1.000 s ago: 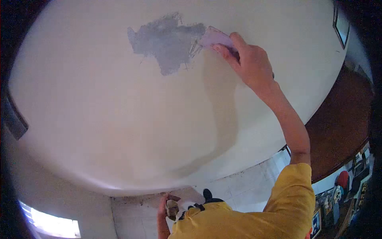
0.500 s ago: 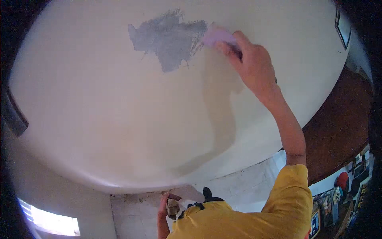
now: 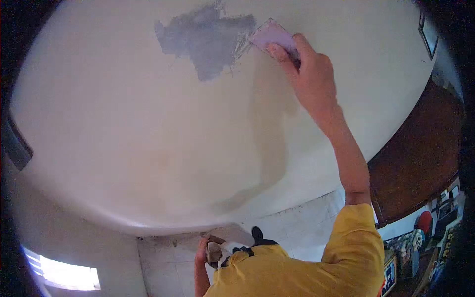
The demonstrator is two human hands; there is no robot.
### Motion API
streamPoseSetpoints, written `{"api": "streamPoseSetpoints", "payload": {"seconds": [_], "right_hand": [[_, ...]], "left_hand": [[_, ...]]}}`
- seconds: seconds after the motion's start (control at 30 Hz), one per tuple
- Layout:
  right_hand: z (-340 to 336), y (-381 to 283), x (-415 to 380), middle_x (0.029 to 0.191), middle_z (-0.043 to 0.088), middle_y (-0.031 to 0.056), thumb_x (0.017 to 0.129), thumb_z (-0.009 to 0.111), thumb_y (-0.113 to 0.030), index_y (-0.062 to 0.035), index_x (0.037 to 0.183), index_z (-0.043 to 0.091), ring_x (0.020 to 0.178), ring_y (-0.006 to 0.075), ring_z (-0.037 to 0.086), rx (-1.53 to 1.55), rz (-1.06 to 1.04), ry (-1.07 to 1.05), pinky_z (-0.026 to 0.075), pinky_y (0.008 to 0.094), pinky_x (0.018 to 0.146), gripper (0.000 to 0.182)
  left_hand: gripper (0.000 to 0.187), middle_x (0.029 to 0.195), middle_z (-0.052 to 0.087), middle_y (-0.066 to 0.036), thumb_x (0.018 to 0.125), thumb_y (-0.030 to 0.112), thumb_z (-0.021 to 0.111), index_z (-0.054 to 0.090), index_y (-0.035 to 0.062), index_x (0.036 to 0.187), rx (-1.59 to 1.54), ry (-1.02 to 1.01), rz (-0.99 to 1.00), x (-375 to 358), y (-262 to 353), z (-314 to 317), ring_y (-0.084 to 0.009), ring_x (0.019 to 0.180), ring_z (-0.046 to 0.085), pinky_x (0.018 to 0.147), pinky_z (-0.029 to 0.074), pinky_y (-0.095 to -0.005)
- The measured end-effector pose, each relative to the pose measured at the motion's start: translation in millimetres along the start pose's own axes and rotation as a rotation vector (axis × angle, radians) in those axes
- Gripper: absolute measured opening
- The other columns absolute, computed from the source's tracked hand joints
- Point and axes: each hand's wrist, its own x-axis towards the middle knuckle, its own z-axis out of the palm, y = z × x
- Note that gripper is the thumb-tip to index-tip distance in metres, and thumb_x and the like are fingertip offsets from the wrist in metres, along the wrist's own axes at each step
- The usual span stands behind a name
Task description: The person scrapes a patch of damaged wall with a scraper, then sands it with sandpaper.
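Observation:
A pink sheet point(image 3: 273, 35) with straight edges is pinched in my right hand point(image 3: 312, 74), its corner at the right edge of a grey patch point(image 3: 205, 42) on the pale wall point(image 3: 173, 128). Thumb and fingers close round its lower right side. Low in the view, close to my body, my left hand point(image 3: 203, 251) is wrapped round a lumpy greyish-brown object point(image 3: 214, 254); what it is cannot be made out.
A dark brown surface point(image 3: 420, 158) lies at the right, with various items and a red round object point(image 3: 424, 222) below it. A framed item point(image 3: 428, 34) hangs upper right. A bright window point(image 3: 64, 273) is lower left. Pale floor tiles point(image 3: 297, 222) show beneath the wall.
The pink sheet, blurred before, now shows sharply, turned with a corner upward. My right hand and forearm have shifted slightly left, and the grey patch sits a little higher in view.

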Motion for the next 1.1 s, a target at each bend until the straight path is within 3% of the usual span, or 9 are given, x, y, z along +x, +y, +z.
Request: {"api": "streamPoseSetpoints", "payload": {"seconds": [0.07,0.17,0.47,0.57,0.67,0.73,0.87,0.97,1.1], "right_hand": [[5.0,3.5,-4.4,0.058,0.059,0.0167,0.092,0.051,-0.045,-0.0059,0.093,0.049,0.055,0.0370,0.061,-0.038,-0.016,-0.017,0.049,0.0471,0.049,0.039],[3.7,4.1,-1.5,0.058,0.059,0.0163,0.093,0.051,-0.043,-0.0061,0.093,0.049,0.055,0.0372,0.061,-0.009,0.007,-0.015,0.049,0.0470,0.049,0.037],[10.9,-2.7,-11.7,0.062,0.062,0.0156,0.093,0.050,-0.043,-0.0054,0.094,0.048,0.055,0.0356,0.062,-0.021,0.024,0.017,0.050,0.0448,0.049,0.038],[9.2,-2.0,-8.3,0.061,0.062,0.0154,0.093,0.050,-0.044,-0.0055,0.094,0.048,0.055,0.0353,0.062,0.007,0.033,0.042,0.049,0.0443,0.049,0.039],[12.6,-2.6,-17.3,0.060,0.061,0.0149,0.093,0.050,-0.045,-0.0055,0.094,0.049,0.054,0.0349,0.062,0.008,0.017,0.051,0.049,0.0438,0.048,0.040],[12.8,-2.7,-18.4,0.059,0.061,0.0147,0.093,0.051,-0.045,-0.0057,0.094,0.049,0.054,0.0347,0.062,0.010,0.008,0.063,0.049,0.0441,0.048,0.039],[4.7,-0.4,-15.4,0.059,0.058,0.0168,0.091,0.055,-0.043,-0.0040,0.091,0.052,0.054,0.0371,0.060,0.018,0.067,0.078,0.047,0.0431,0.049,0.039],[4.1,3.9,-8.3,0.059,0.059,0.0155,0.092,0.054,-0.043,-0.0062,0.092,0.050,0.054,0.0365,0.060,0.024,0.040,0.085,0.048,0.0448,0.049,0.037],[10.2,3.8,-13.7,0.059,0.061,0.0141,0.093,0.052,-0.043,-0.0078,0.093,0.048,0.054,0.0355,0.061,-0.015,-0.001,0.103,0.049,0.0453,0.048,0.035]], "left_hand": [[0.057,0.091,0.068,-0.014,0.093,0.048,0.038,0.066,-0.0019,0.089,-0.078,0.061,-0.119,9.5,-16.2,-8.9,-0.0241,0.085,0.062,0.081,0.049,-0.0377],[0.055,0.090,0.068,-0.013,0.094,0.049,0.039,0.064,0.0002,0.095,-0.050,0.062,-0.037,12.0,-25.3,-12.7,-0.0216,0.071,0.064,0.064,0.053,-0.0359],[0.055,0.092,0.068,-0.014,0.095,0.047,0.037,0.064,-0.0007,0.097,-0.120,-0.074,-0.009,-3.4,14.6,9.4,-0.0219,0.074,0.064,0.067,0.053,-0.0348],[0.060,0.100,0.067,-0.016,0.094,0.051,0.036,0.066,-0.0014,0.093,-0.101,-0.053,-0.067,6.6,-4.0,-6.7,-0.0250,0.092,0.062,0.086,0.046,-0.0368],[0.060,0.098,0.067,-0.016,0.094,0.051,0.037,0.067,-0.0012,0.090,-0.056,-0.016,-0.039,-2.2,8.5,2.7,-0.0243,0.092,0.062,0.086,0.046,-0.0363],[0.058,0.088,0.067,-0.013,0.094,0.051,0.039,0.066,-0.0008,0.092,-0.103,-0.047,-0.069,-10.3,25.9,10.8,-0.0213,0.076,0.063,0.069,0.051,-0.0340],[0.060,0.078,0.066,-0.011,0.092,0.053,0.041,0.066,-0.0013,0.094,-0.003,0.002,0.012,-10.0,36.9,23.1,-0.0200,0.057,0.061,0.052,0.053,-0.0331],[0.062,0.077,0.066,-0.011,0.091,0.055,0.041,0.066,-0.0013,0.095,-0.158,-0.008,-0.184,-12.5,31.4,14.5,-0.0201,0.054,0.060,0.048,0.052,-0.0336],[0.060,0.077,0.066,-0.010,0.092,0.055,0.042,0.066,-0.0003,0.095,-0.084,-0.027,-0.106,-15.4,35.4,15.7,-0.0192,0.061,0.062,0.055,0.054,-0.0326]]}}
